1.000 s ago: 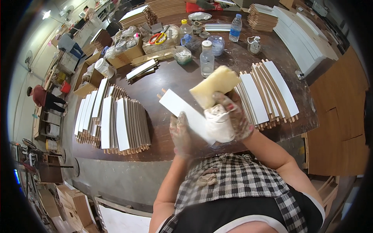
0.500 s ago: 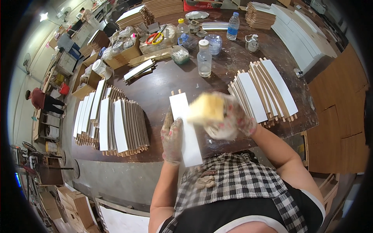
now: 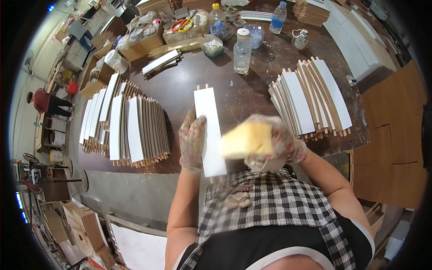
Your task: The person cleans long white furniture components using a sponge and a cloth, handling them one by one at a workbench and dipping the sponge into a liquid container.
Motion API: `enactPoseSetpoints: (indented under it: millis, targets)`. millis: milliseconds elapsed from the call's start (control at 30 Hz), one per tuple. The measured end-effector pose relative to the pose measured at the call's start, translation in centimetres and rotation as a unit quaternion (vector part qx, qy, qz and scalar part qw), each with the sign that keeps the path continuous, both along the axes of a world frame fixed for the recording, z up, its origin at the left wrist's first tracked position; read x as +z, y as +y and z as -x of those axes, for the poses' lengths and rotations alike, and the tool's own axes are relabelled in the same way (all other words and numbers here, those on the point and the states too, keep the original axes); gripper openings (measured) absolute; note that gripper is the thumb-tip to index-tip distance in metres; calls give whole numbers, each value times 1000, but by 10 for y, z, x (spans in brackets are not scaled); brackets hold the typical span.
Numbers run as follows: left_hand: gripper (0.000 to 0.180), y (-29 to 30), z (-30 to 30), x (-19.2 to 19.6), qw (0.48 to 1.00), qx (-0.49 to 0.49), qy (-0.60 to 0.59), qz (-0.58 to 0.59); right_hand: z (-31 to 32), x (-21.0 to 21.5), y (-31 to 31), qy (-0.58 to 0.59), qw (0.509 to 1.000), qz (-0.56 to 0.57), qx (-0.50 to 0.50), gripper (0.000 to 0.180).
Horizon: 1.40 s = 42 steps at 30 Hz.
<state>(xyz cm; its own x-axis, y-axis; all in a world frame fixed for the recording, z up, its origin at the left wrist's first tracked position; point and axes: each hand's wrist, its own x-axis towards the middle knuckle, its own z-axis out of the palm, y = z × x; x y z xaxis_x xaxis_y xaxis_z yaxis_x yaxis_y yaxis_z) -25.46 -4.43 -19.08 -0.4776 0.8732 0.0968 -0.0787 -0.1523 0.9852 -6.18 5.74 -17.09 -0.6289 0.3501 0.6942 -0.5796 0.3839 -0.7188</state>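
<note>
Wearing a stained patterned glove, my left hand (image 3: 192, 141) grips the left edge of a white wooden slat (image 3: 210, 130). Dowel pegs stick out of the slat's far and near ends, and its white face is up. My right hand (image 3: 288, 139), also gloved, is closed on a yellow sponge block (image 3: 247, 141), smeared by motion, close to the slat's right edge. Whether the sponge touches the slat I cannot tell. A pale cloth-like bulge (image 3: 267, 164) shows under the right hand; it may be glove or rag.
Stacks of pegged white slats stand on the dark table at left (image 3: 135, 130) and right (image 3: 297, 103). Behind are a glass bottle (image 3: 242, 56), a water bottle (image 3: 278, 19), a tub (image 3: 211, 46) and orange-handled scissors (image 3: 182, 24). Cardboard (image 3: 387, 135) stands at right. People work far left.
The slat and my left hand have shifted slightly left in the picture. My right hand with the sponge has moved nearer to me and a little right. The whole view has tilted slightly.
</note>
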Motion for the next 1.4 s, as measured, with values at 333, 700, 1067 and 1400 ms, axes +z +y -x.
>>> enactPoseSetpoints:
  millis: [333, 700, 1067, 1400]
  targets:
    - [46, 19, 14, 0, 999, 38, 7, 39, -9, -4, -15, -20, 998, -38, 52, 48]
    - [33, 31, 26, -25, 992, 62, -103, -32, -34, -16, 5, -156, 979, 130, -1, 52]
    - [48, 21, -37, -40, 684, -310, -614, -244, 54, 21, 18, -90, 939, -140, -302, 50]
    - [40, -4, -65, 11, 907, -103, -402, 72, 68, -1, 66, -114, 918, -131, -357, 65]
